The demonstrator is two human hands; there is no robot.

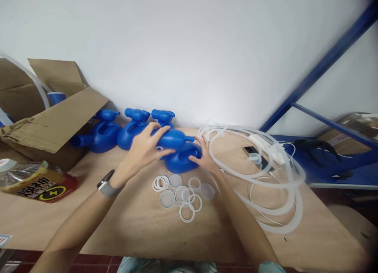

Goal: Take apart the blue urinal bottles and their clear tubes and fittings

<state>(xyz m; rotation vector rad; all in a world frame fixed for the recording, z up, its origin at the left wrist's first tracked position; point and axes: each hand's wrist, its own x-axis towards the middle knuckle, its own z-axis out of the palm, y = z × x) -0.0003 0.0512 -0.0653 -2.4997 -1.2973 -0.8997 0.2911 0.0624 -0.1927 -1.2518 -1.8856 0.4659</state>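
In the head view my left hand (pixel 147 145) is closed round a blue plastic cap with a narrow spout (pixel 174 140), lying sideways with the spout to the right. Directly below the cap is a blue jug with a handle hole (pixel 180 159). My right hand (pixel 203 154) is round the jug's right end, its thumb near the handle and its fingers close to the spout tip. Whether the cap is seated on the jug's neck is hidden. In front of the jug lie several white rings (pixel 187 213) and translucent round lids (pixel 167 199).
Several similar blue jugs (pixel 104 137) stand along the wall. At left are an open cardboard box (pixel 56 113) and a labelled drink bottle (pixel 41 182) on its side. Coiled clear tubing (pixel 283 184), a white power strip (pixel 267 147) and a phone (pixel 251 150) lie at right, beside a blue metal frame (pixel 319 60).
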